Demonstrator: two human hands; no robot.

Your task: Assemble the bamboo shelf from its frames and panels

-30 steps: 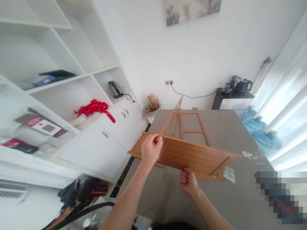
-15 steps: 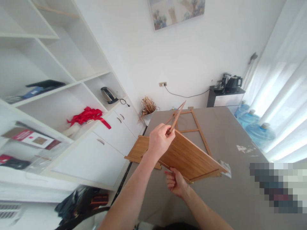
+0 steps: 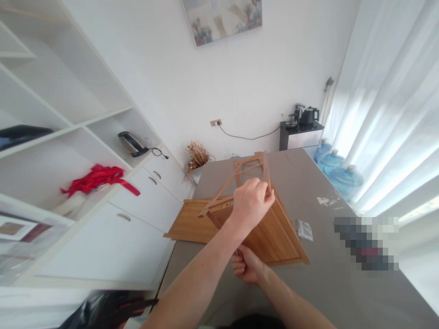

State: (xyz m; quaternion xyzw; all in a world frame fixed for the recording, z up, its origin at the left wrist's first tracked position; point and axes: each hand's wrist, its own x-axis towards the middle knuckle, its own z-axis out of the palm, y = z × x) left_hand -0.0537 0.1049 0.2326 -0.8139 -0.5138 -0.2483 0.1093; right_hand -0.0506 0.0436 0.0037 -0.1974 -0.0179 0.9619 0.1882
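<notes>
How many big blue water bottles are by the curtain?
3 that I can see, beside the white curtain: the front bottle, the middle bottle behind it, and the back bottle nearest the small cabinet. More may be hidden.

The panel [image 3: 274, 233] and the frame [image 3: 219, 189] are warm honey brown, the panel faintly grained. The desk [image 3: 291, 183] is plain grey-beige. The ribbon [image 3: 99, 178] is bright red.

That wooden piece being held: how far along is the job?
Partway, apparently. The slim frame and tilted panel look joined, though the left hand hides the corner. It grips the frame; the right hand is near the panel's lower edge. Left over, perhaps: the flat panel.
</notes>
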